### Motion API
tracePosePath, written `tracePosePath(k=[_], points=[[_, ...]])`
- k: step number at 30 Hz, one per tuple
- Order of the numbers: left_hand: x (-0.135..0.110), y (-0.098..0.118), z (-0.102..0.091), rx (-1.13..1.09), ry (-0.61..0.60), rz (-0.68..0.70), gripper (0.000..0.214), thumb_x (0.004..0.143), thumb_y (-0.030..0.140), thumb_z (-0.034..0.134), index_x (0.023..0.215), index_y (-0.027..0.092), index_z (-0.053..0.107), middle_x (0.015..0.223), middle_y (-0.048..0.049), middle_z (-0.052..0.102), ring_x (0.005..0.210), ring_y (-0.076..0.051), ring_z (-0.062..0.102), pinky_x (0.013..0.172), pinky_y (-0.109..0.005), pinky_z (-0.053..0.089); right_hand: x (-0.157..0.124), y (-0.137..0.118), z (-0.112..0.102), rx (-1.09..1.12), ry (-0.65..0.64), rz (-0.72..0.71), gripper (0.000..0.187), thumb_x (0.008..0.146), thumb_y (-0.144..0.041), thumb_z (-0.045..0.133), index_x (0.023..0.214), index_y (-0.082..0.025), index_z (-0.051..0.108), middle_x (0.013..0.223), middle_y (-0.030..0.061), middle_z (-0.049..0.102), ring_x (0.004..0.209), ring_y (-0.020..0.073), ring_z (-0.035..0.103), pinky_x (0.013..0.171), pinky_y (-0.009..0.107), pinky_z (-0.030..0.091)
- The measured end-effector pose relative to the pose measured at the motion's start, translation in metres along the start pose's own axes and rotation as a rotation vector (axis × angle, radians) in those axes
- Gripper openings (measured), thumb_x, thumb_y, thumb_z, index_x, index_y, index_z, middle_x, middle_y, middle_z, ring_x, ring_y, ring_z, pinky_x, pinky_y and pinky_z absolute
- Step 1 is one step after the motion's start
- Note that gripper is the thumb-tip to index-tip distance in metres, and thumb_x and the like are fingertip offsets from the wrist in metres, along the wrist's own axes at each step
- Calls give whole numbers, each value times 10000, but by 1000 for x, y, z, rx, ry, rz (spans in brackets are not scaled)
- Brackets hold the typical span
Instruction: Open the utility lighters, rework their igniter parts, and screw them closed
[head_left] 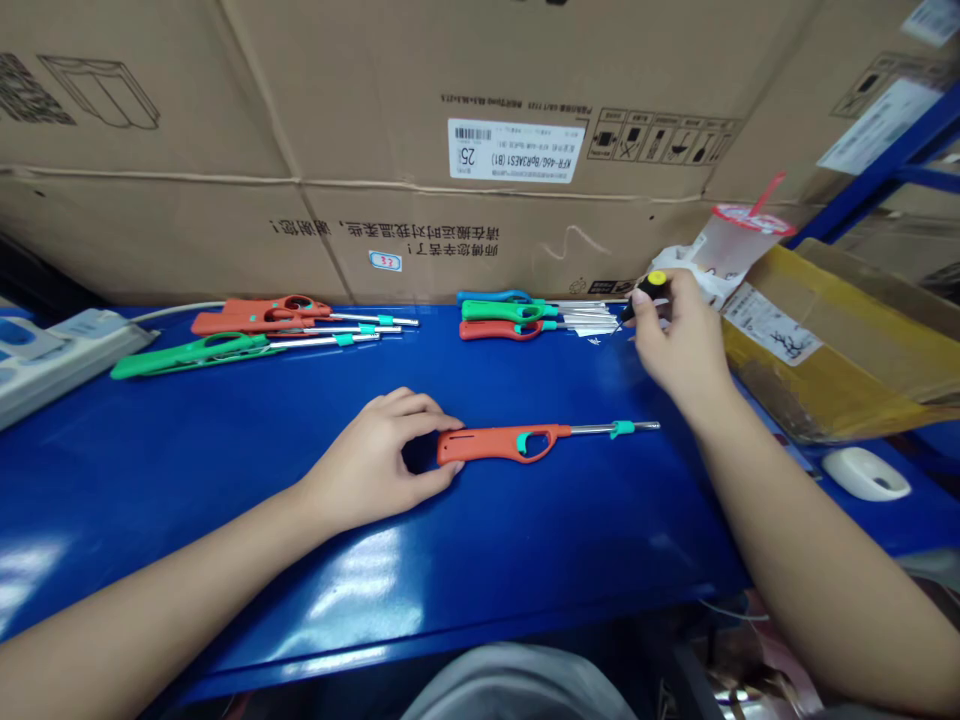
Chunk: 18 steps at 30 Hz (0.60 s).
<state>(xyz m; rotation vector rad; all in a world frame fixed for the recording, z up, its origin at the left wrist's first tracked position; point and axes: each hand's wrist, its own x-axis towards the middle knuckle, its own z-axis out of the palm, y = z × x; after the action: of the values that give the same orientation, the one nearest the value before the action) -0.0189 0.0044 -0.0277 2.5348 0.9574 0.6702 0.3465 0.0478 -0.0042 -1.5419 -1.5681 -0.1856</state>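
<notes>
The left hand [379,460] pinches one orange lighter [502,443] on the counter [562,540], the right hand [682,340] grips a yellow-capped tool [649,295], and six other lighters [502,312] lie beyond both hands.

This is a cramped assembly workshop or warehouse bench: a blue metal worktop [525,540] carries batches of utility lighters [187,355] beside a power strip [67,355], backed by printed cardboard cartons [480,120] and blue steel racking [885,170].

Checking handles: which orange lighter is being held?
The orange utility lighter alone mid-bench, in the left hand; the others lie along the far edge.
</notes>
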Motion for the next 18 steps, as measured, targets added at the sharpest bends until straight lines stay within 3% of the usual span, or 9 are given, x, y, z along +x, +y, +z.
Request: tracePosePath(k=[11, 18], points=[[-2, 1, 0, -21, -12, 0, 288, 877, 311, 729, 1150, 224, 763, 1082, -59, 731, 975, -229, 650, 924, -418, 526, 1, -9, -1, 76, -54, 87, 160, 954, -341, 530, 1082, -249, 556, 820, 83, 713, 681, 289, 725, 719, 476, 588], [-1, 0, 1, -36, -24, -4, 302, 879, 324, 736, 1160, 218, 764, 1086, -69, 729, 985, -238, 651, 932, -426, 531, 1, -2, 1, 102, 26, 9, 218, 962, -469, 574, 1061, -275, 559, 873, 88, 732, 695, 296, 729, 670, 484, 571]])
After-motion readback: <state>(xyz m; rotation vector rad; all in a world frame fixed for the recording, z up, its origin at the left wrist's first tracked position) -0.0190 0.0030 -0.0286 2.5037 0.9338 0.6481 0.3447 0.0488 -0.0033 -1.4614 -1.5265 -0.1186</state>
